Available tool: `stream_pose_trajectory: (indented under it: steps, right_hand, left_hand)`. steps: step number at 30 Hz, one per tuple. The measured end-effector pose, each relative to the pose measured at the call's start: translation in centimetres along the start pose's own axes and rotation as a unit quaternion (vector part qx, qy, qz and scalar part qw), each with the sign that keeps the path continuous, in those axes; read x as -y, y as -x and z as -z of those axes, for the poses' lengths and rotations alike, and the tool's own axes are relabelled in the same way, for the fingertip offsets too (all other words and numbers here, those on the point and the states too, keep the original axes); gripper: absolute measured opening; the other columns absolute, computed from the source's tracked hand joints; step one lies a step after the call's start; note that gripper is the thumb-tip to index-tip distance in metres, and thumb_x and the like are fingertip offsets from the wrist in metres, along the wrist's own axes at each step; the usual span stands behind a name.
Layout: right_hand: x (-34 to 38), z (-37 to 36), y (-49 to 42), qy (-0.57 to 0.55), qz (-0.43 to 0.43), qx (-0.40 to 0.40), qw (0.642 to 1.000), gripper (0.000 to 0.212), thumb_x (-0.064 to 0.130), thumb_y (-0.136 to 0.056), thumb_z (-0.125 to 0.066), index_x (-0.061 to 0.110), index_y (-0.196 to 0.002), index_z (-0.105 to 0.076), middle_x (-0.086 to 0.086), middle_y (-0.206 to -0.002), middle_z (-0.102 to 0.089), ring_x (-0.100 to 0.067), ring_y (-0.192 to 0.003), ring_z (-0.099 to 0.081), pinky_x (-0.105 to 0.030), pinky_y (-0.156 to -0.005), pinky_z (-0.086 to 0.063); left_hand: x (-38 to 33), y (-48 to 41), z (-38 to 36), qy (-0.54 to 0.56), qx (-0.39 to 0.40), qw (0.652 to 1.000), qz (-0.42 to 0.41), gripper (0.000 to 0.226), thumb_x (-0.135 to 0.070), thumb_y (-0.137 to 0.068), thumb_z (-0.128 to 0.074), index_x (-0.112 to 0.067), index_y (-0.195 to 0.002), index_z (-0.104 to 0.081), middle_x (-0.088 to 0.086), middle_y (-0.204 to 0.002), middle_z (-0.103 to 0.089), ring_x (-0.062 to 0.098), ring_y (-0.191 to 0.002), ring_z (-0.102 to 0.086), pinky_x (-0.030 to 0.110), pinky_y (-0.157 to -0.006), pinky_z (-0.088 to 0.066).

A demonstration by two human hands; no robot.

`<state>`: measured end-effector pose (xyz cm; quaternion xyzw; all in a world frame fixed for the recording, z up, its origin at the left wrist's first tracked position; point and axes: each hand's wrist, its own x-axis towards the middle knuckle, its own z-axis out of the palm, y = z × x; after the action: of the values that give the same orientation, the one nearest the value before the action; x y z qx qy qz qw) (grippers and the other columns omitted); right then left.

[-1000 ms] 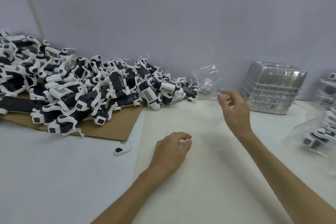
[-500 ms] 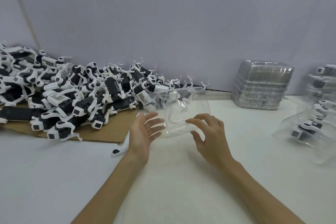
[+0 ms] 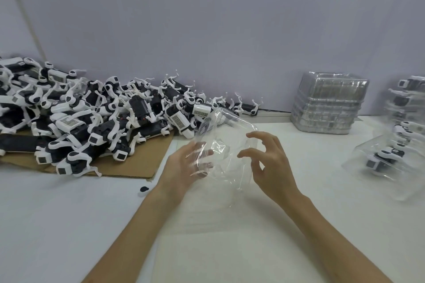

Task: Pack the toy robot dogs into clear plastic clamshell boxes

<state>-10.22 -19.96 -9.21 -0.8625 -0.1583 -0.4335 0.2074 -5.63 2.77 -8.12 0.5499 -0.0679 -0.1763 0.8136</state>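
Holding the clear clamshell box (image 3: pixel 218 145) how?
Lifted over the white table (image 3: pixel 57 225), between both hands: the right hand (image 3: pixel 271 167) pinches its right edge with curled fingers; the left hand (image 3: pixel 181 167) props it, spread fingers showing through the plastic.
And around it?
Toy robot dogs (image 3: pixel 92 122) heaped on cardboard (image 3: pixel 138 167) at left against the lilac wall (image 3: pixel 207 41), a stack of empty boxes (image 3: pixel 328 108) at back right, packed boxes (image 3: pixel 391 163) far right.
What differs from half a second ago?
Then the left hand was just beside the box; now its fingers lie behind it, and the box is tilted up nearer the camera.
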Motion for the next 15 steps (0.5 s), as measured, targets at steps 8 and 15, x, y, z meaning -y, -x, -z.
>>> stream_pose_trajectory:
  steps: [8,15]
  right_hand:
    - [-0.1,0.5,-0.3,-0.037,-0.053,-0.029,0.998,0.058,-0.015,-0.075,-0.041,0.019,-0.105,-0.078,0.003,-0.124,-0.067,-0.020,-0.121,-0.056,-0.036,-0.101,-0.038]
    - [1.1,1.1,-0.7,-0.200,-0.147,-0.024,0.968,0.029,0.020,-0.094,-0.054,0.022,-0.119,-0.070,0.011,-0.123,-0.061,-0.008,-0.121,-0.056,-0.024,-0.102,-0.043]
  left_hand:
    - [1.0,-0.4,-0.1,0.098,0.045,0.994,0.002,0.039,-0.034,-0.068,-0.079,-0.018,-0.096,-0.058,0.009,-0.128,-0.069,0.033,-0.113,-0.068,0.045,-0.099,-0.049]
    - [1.1,0.0,-1.0,0.186,0.081,0.979,-0.014,0.012,-0.016,-0.086,-0.063,-0.015,-0.093,-0.054,0.010,-0.129,-0.068,0.039,-0.118,-0.065,0.052,-0.090,-0.058]
